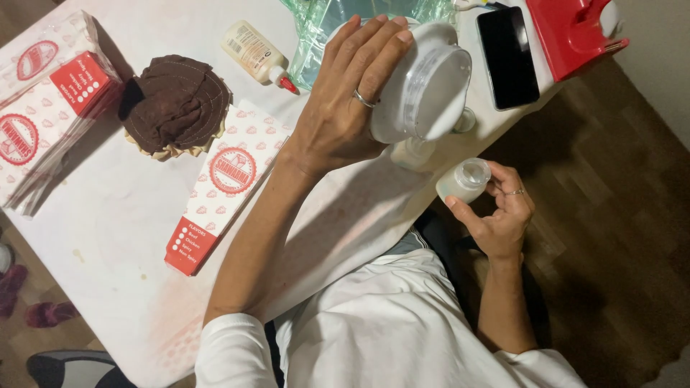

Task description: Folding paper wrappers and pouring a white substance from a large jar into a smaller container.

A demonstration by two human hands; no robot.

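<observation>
One white table (108,237). Left hand (345,108) grasps one big white jug (424,82), tilted over the table's right edge. Right hand (503,212) grips one small bottle (463,179) just below. Far: one glue bottle (257,54), one phone (507,56).

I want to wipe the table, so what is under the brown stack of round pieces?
Under the brown stack, paler scalloped pieces peek out at its lower edge, resting on the white table. How many lie beneath, and anything under its middle, is covered.
</observation>
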